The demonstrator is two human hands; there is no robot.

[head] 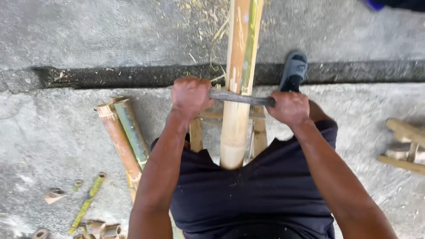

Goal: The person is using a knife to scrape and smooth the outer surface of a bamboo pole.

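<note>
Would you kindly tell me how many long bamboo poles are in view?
3: one pole lies under the blade gripped by the left hand and right hand; two poles, brown and green, lie together at left. Others may be hidden.

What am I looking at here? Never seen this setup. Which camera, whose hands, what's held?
There is no machine here: one picture, from a camera worn on a person's head, looking down at their own two bare hands. The left hand and the right hand each grip one end of a dark flat metal blade laid across a long pale bamboo pole. The pole rests on a small wooden stand between the person's knees. On the grey concrete floor to the left lie two cut bamboo lengths, a thin green stick and short offcuts. A grey sandal shows beyond the right hand.
</note>
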